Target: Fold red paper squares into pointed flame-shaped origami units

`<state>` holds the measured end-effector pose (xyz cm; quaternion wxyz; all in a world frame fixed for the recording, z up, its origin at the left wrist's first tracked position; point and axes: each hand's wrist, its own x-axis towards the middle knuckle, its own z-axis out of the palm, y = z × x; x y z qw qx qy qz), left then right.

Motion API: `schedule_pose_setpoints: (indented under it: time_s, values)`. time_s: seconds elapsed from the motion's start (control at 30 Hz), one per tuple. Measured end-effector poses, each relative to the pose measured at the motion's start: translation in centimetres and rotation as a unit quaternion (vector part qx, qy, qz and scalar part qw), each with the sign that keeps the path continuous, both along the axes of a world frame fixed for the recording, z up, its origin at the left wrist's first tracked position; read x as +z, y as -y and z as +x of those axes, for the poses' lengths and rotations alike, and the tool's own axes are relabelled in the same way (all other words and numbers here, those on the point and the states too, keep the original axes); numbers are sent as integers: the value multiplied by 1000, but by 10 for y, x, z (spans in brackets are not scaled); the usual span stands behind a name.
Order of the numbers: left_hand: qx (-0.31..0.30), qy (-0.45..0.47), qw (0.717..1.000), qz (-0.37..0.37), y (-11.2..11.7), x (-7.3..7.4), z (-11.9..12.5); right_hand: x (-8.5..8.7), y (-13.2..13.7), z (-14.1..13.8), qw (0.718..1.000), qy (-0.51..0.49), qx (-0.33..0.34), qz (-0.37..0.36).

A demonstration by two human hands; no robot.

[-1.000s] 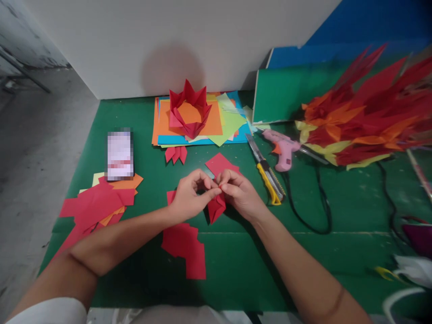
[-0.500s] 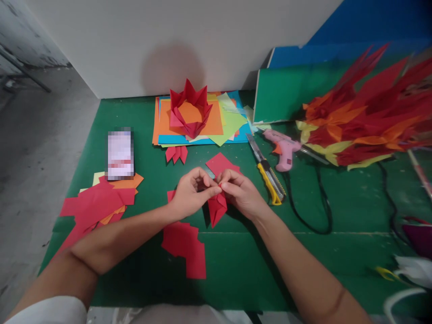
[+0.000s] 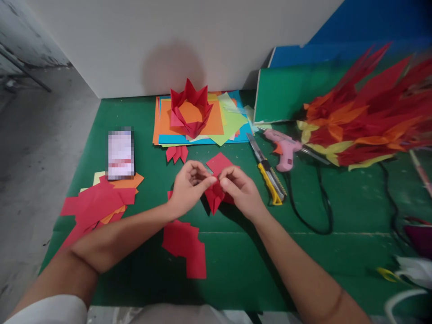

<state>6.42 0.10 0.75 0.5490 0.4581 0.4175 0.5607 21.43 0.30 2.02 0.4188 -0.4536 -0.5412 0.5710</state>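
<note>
My left hand point(image 3: 187, 188) and my right hand point(image 3: 241, 191) meet over the middle of the green table point(image 3: 351, 211). Both pinch a small folded red paper piece point(image 3: 215, 198), whose point hangs down between them. A flat red paper square point(image 3: 218, 163) lies just behind my right hand. Loose red squares point(image 3: 185, 243) lie in front of my left wrist. A small folded red piece point(image 3: 176, 154) rests behind my left hand.
A red paper crown point(image 3: 189, 112) sits on a stack of coloured sheets point(image 3: 232, 123) at the back. A phone point(image 3: 120, 153) and red paper scraps point(image 3: 96, 204) lie left. A yellow utility knife point(image 3: 268, 175), a pink glue gun point(image 3: 282, 148) and its black cord point(image 3: 322, 211) lie right, beside a red-orange paper flower point(image 3: 364, 117).
Both hands lifted the folded red piece slightly up and away from me; fingers shifted on it as the fold is worked.
</note>
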Motion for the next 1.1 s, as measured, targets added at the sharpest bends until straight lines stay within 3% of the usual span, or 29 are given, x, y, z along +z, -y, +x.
schedule_pose_setpoints:
  time_s: [0.1, 0.33, 0.83, 1.1]
  values:
    - [37, 38, 998, -29, -7, -1, -1, -4, 0, 0, 1000, 11, 10, 4]
    - [31, 30, 995, -89, -7, 3, -1, -6, -1, 1, 997, 60, -26, 33]
    - [-9, 87, 992, -90, -7, 3, -5, -7, 1, 2, 992, 96, -10, 77]
    - [-32, 36, 997, -63, -1, 6, 1, -2, 1, -1, 990, 78, -81, 89]
